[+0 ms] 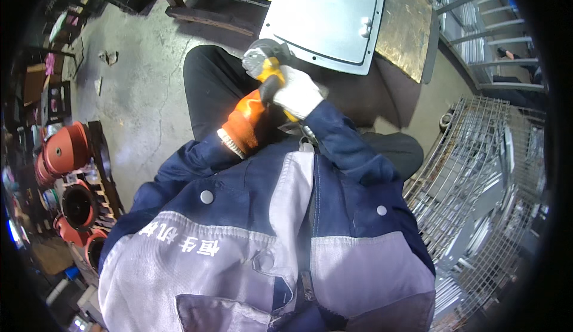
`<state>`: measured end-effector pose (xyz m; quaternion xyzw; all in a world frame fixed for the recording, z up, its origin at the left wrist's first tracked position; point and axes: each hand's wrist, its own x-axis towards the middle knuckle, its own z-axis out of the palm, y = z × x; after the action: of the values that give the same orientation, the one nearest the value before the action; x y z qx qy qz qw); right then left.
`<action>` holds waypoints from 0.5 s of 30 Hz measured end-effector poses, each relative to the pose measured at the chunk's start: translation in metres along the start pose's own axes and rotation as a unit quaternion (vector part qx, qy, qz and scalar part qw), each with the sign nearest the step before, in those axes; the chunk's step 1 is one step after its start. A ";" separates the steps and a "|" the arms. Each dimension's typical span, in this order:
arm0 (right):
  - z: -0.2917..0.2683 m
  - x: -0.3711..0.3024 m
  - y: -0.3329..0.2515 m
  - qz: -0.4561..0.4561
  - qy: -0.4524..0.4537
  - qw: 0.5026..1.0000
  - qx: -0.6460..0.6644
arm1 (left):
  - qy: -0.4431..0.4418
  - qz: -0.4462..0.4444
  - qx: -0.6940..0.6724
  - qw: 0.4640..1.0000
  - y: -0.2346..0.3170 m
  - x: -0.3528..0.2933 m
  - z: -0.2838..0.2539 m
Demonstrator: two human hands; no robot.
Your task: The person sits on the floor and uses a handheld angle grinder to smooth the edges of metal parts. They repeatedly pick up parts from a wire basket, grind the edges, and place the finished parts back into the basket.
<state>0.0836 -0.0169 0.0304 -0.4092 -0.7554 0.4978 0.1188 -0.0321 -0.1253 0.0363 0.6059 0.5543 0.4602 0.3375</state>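
In front of my chest I hold a yellow-and-black power tool (pixel 270 69) with a rounded grey head, which looks like an angle grinder. My left hand (pixel 249 119), in an orange glove with dark fingertips, is closed around its body from the left. From the right, my right hand (pixel 296 93) in a white glove wraps the tool just above the left one. Part of the tool's body is hidden behind the gloves. Just beyond the tool lies a light grey metal panel (pixel 325 18), with holes along its rim and a small latch on its right side.
The panel rests on a worn wooden table (pixel 406 18), whose near edge is close to my knees. A wire mesh cage (pixel 444 171) with metal pieces stands at my right, a metal rack (pixel 495 39) behind it. Reddish round tubs (pixel 67 147) sit at the left.
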 end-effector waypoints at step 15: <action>-0.046 -0.074 0.057 0.061 0.104 0.993 -0.010 | -0.211 0.129 -0.021 0.969 -0.013 0.028 0.061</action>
<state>0.1864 -0.0317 0.0210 -0.5053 -0.7177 0.4508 0.1621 0.0186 -0.0897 0.0082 0.7484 0.3777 0.3736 0.3971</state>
